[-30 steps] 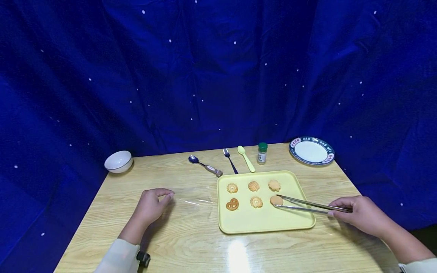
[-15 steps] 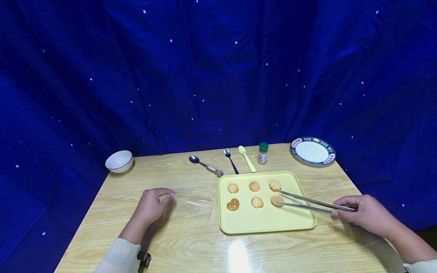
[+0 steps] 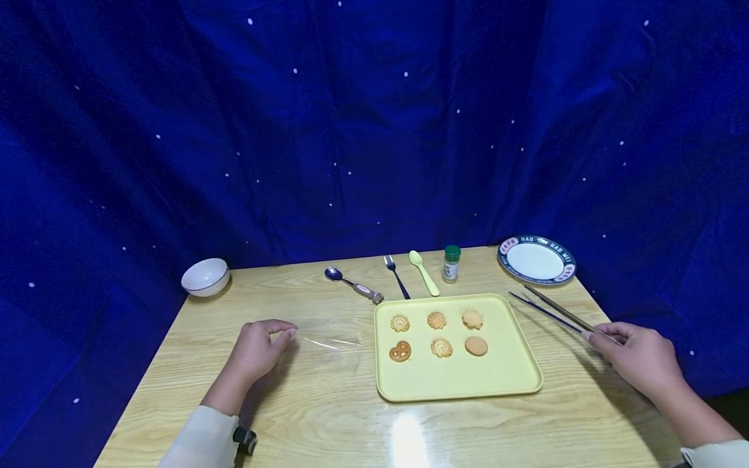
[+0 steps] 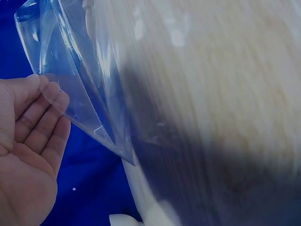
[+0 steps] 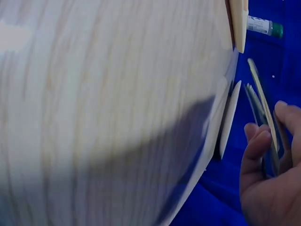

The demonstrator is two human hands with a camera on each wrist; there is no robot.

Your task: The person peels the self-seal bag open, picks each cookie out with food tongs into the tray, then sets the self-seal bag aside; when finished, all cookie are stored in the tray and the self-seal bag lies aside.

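My left hand [image 3: 257, 351] pinches the edge of a clear plastic bag [image 3: 333, 343] between thumb and fingers, left of the tray. In the left wrist view the bag [image 4: 80, 70] hangs open in folds from the fingertips. My right hand [image 3: 640, 357] grips metal tongs [image 3: 562, 313] to the right of the tray. The tongs' tips are apart with nothing between them, in front of the plate. On the yellow tray [image 3: 456, 383] lie several cookies in two rows, among them a round cookie [image 3: 476, 346], a pretzel-shaped cookie [image 3: 400, 351] and a flower-shaped cookie [image 3: 472, 318].
Behind the tray are a dark spoon [image 3: 354, 285], a small fork [image 3: 396, 276], a pale yellow spoon [image 3: 424, 273] and a green-capped shaker [image 3: 450, 264]. A white bowl [image 3: 205, 277] stands at the back left, a blue-rimmed plate [image 3: 536, 260] at the back right.
The tongs have come away from the round cookie, moving right and back off the tray, with the right hand. The round cookie stays on the tray. The left hand barely moved.
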